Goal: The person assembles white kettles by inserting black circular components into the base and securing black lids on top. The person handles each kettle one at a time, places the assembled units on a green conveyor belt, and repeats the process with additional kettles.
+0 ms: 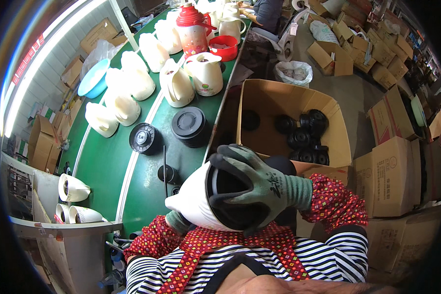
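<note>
A white vacuum jug [193,200] lies tilted on its side in front of my chest, its bottom end toward the right. My right hand [252,183], in a grey-green glove with dark coated fingers, is wrapped round the black base [229,183] at that end. Only the cuff of my left hand [178,222] shows, beside the jug's lower side; its fingers are hidden behind the jug. Stacked black round bases [189,125] and another black base [144,138] stand on the green table ahead. A small black cylinder [167,174] with an upright rod is near the jug.
Several white jugs [176,85] and a red-topped thermos [191,29] stand on the green table [103,166]. Next to them are a red basin [224,47] and a blue basin [94,78]. An open carton [299,90] with black parts is at right. Another person [267,14] sits far ahead.
</note>
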`<state>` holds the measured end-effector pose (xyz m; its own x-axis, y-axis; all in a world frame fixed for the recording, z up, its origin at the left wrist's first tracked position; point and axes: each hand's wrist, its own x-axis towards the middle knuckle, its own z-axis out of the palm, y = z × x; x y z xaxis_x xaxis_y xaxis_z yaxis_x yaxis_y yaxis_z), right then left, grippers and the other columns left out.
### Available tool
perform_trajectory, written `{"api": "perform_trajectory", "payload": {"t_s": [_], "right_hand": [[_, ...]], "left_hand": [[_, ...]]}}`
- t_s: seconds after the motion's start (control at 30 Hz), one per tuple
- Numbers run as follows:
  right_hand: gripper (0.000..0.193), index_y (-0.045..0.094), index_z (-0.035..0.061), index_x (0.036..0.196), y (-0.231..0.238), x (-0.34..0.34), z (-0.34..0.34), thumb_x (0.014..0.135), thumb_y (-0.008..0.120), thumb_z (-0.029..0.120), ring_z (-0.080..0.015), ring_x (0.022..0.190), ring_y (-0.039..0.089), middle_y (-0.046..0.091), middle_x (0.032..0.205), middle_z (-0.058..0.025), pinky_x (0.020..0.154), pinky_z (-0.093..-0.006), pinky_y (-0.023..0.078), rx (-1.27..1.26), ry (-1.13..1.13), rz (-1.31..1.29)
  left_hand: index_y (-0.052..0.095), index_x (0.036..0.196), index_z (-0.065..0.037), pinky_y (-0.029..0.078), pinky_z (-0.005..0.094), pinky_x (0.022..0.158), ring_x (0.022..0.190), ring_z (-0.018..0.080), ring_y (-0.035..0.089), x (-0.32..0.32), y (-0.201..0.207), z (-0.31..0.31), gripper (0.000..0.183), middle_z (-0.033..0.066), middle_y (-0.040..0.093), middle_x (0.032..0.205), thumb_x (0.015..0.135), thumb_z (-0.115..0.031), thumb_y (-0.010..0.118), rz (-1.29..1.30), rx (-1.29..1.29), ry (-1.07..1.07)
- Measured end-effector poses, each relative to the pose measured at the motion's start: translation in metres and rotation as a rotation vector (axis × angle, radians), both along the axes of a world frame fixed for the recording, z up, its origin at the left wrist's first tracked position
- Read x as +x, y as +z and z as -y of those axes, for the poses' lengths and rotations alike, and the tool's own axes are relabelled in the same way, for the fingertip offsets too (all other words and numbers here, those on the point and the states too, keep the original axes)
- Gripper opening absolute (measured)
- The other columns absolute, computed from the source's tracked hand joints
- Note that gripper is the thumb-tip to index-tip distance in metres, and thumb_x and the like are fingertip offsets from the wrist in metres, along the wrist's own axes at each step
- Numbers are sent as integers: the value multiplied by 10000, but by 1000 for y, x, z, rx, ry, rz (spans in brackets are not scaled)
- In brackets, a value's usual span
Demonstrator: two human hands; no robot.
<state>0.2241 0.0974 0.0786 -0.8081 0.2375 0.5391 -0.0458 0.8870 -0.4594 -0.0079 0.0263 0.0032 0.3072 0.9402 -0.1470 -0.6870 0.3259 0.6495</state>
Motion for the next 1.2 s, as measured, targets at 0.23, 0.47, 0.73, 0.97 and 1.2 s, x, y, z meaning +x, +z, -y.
{"api": "perform_trajectory", "payload": {"t_s": [0.23,0.47,0.73,0.97,1.2], "right_hand": [[766,514,53,1564,-82,-4,14,918,759,382,-421,1531,379,388,1664,-221,1263,-533,302,-481,-318,-634],[706,402,40,1628,-201,-10,24,1057,681,347,-239,1492,472,489,1625,-121,1275,-405,360,-1394,-227,-987],[675,473,6,1576,-152,-8,27,990,722,229,-325,1499,464,491,1611,-186,1252,-442,370,-1012,-425,-752],[979,546,183,1558,-70,1,27,684,933,394,-497,1475,412,377,1634,-299,1236,-584,327,-91,-455,84],[779,652,109,1427,-51,13,31,716,912,296,-534,1458,439,397,1613,-334,1224,-586,356,-179,-503,191]], "left_hand": [[686,1299,-4,512,389,1035,1189,178,665,-71,-21,-30,401,91,756,1224,981,-243,732,-820,383,194],[721,1215,38,587,389,964,1078,247,760,-64,29,-79,561,162,780,1176,727,-196,868,-1373,845,204],[766,1127,-85,586,474,889,1037,402,727,-46,73,-73,352,217,722,1186,794,-198,785,-1867,753,72],[533,1517,-65,594,471,983,1269,402,658,-35,99,-59,841,249,570,1475,777,-202,908,-1595,774,-114],[648,1413,-136,256,675,1269,1578,596,199,-38,93,-42,851,349,217,1713,655,-383,947,-1632,1272,-337]]}}
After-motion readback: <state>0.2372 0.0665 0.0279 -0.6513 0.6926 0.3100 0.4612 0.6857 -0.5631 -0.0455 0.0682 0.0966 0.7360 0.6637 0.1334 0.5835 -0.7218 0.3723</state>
